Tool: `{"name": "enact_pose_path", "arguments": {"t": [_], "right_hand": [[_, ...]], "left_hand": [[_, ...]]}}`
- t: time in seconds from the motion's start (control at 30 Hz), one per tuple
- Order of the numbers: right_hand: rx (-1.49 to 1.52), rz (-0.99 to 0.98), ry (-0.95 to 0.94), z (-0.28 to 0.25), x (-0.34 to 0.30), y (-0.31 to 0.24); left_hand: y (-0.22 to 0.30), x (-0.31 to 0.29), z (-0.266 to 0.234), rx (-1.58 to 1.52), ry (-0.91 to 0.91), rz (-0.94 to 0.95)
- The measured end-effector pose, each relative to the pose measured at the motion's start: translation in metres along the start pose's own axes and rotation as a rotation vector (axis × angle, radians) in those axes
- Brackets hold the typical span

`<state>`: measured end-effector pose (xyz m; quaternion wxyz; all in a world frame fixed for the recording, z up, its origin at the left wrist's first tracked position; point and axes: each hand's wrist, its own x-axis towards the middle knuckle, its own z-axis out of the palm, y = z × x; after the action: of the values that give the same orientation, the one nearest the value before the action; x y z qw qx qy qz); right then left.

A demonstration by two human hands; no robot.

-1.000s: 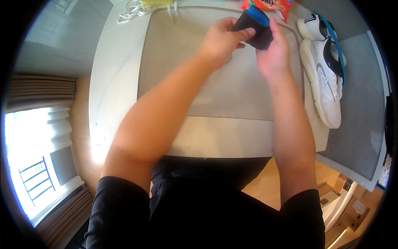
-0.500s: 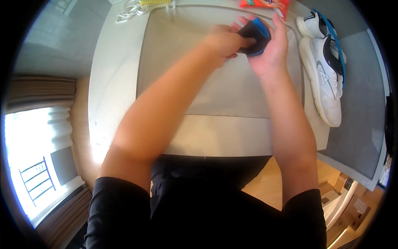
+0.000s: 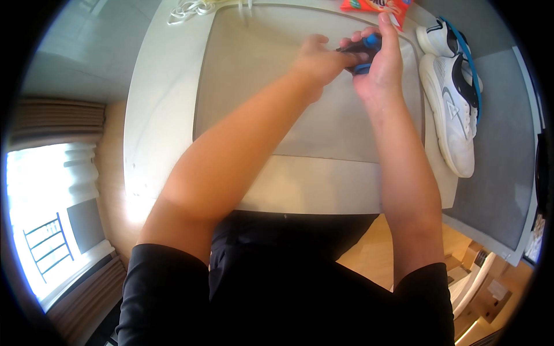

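Observation:
A small black-and-blue piece (image 3: pixel 370 48) is held between my two hands, above the far right part of the grey mat (image 3: pixel 271 115). Its exact kind is hard to make out, since fingers cover much of it. My right hand (image 3: pixel 382 69) cups it from the right, palm up, with the thumb raised along its edge. From the left, my left hand (image 3: pixel 322 62) reaches in and grips its near side with the thumb.
White-and-black sneakers (image 3: pixel 453 118) with a blue strap (image 3: pixel 474 75) stand on the table's right side. A red-orange packet (image 3: pixel 378 7) lies at the far edge, and white cords (image 3: pixel 187 11) at the far left. The table's near edge (image 3: pixel 311 184) faces me.
The black-and-blue piece has been turned or squeezed, showing less of its face. My left hand has moved slightly right, its index finger lifting off. The whole view has shifted a little.

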<state>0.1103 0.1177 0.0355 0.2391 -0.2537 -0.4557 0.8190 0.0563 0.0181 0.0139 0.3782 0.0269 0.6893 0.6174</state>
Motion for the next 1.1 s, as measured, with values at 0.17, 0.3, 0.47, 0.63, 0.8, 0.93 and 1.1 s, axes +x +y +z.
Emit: {"name": "enact_pose_path", "arguments": {"t": [0.17,0.3,0.47,0.63,0.8,0.93,1.1], "right_hand": [[-0.063,-0.082,-0.024,0.001,0.002,-0.002],[-0.36,-0.229,-0.12,-0.008,0.016,-0.006],[-0.447,-0.426,-0.312,-0.018,0.031,-0.002],[-0.391,-0.275,-0.235,-0.015,0.021,-0.019],[-0.306,-0.201,-0.28,-0.005,0.014,-0.021],[-0.308,-0.26,-0.313,0.0,0.009,-0.019],[-0.282,-0.234,-0.296,-0.003,0.014,-0.004]], "left_hand": [[0.002,-0.011,0.008,0.017,0.037,0.155],[-0.004,-0.001,0.014,0.088,-0.006,0.342],[-0.005,0.015,0.002,0.074,-0.232,0.555],[0.004,0.02,-0.017,-0.186,-0.381,0.575],[0.018,0.009,-0.012,-0.281,-0.453,0.453],[0.016,0.007,-0.008,-0.351,-0.529,0.523],[0.026,-0.005,-0.002,-0.272,-0.566,0.473]]}}
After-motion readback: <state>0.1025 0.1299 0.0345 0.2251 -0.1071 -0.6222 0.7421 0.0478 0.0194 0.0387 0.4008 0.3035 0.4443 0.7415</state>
